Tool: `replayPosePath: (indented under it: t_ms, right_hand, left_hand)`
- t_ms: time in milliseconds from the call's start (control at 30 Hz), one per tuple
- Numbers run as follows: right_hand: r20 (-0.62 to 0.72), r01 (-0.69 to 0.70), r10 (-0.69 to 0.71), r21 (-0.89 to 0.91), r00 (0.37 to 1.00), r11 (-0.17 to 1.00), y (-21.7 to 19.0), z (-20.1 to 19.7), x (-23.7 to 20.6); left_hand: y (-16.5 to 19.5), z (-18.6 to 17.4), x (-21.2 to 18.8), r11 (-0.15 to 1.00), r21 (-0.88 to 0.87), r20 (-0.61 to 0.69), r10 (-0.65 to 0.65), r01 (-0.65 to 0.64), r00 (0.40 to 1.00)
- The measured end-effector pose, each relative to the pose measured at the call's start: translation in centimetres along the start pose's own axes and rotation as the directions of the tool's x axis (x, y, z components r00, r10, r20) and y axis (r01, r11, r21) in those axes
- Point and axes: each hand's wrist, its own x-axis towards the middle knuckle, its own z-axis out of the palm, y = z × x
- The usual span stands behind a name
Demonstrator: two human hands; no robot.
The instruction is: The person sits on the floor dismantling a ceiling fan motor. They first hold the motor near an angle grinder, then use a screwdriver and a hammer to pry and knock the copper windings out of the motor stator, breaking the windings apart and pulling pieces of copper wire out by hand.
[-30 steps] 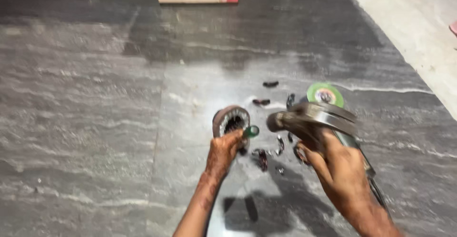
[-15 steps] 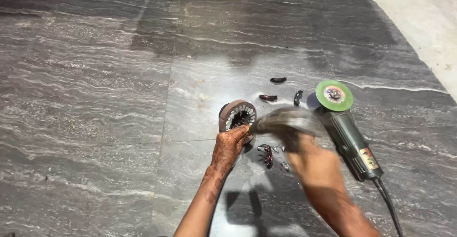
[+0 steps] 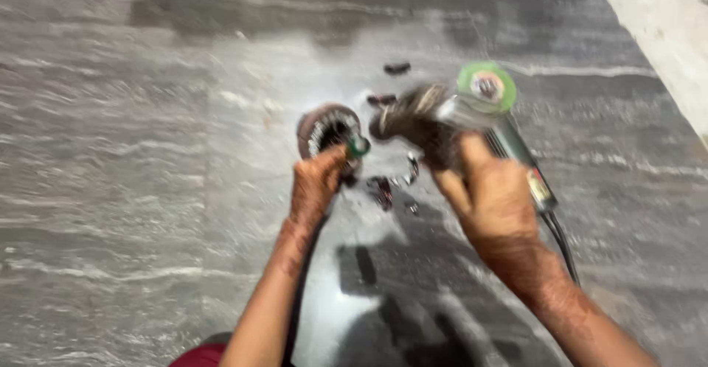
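Left hand [image 3: 318,182] clenched on a small green-tipped tool [image 3: 358,146], its tip poking out above the grip and touching the round wound motor part [image 3: 327,129] that sits on the floor just above the grip. Right hand [image 3: 493,197] grasping a blurred dark metal tool [image 3: 413,120], which sticks out up and left of the grip; heavy motion blur, can't tell what kind of tool it is or exactly how the fingers wrap it. Angle grinder [image 3: 516,153] with green disc [image 3: 485,87] lies on the grey stone floor [image 3: 110,190], directly behind and just above the right grip, cable [image 3: 562,243] trailing down to the right of it. Small dark loose parts [image 3: 383,188] scattered on the floor between the two grips; one more dark piece [image 3: 397,67] further up, well apart from both.

Versus half a second back: view has closed in and shifted, the box at the top edge is out of frame. Right hand has risen and now overlaps the grinder body, where before it sat left of and below it. Left hand stays at the round part, same hold. Grinder and loose bits unmoved on the floor.
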Motion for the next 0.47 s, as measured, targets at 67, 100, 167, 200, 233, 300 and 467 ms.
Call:
replayPosePath:
  t_ms: [67,100,167,200,233,300,467]
  right_hand:
    - [-0.175,0.023,0.009,0.18,0.985,0.983,0.1,0.0,-1.6]
    - [-0.241,0.0,0.064,0.256,0.968,0.967,-0.2,0.7,-2.0]
    - [-0.158,-0.047,0.071,0.154,0.985,0.987,-0.9,2.1,-0.9]
    - [0.005,-0.044,0.044,-0.035,0.999,0.998,-1.4,2.6,0.4]
    - [0.168,-0.013,0.051,-0.221,0.984,0.975,-1.8,2.7,1.2]
    - [0.141,-0.155,0.193,-0.242,0.971,0.958,-2.0,1.4,0.9]
    - [-0.198,0.386,-0.582,-0.576,0.789,0.72,-4.2,-1.6,-4.6]
  left_hand:
    - [-0.6,0.0,0.0,0.999,0.022,0.01,0.029,-0.029,1.0]
    - [-0.7,0.0,-0.2,0.998,0.019,-0.005,0.059,-0.059,0.998]
    - [-0.5,-0.6,0.5,0.989,0.024,-0.04,0.143,-0.143,0.989]
    - [-0.2,-0.8,0.6,0.99,0.017,-0.051,0.139,-0.138,0.989]
    - [0.3,-0.9,0.4,0.991,0.009,-0.059,0.135,-0.135,0.989]
    - [0.5,-1.0,0.6,0.993,0.013,-0.046,0.114,-0.114,0.992]
    - [0.0,-1.2,0.4,0.989,0.004,-0.05,0.148,-0.148,0.988]
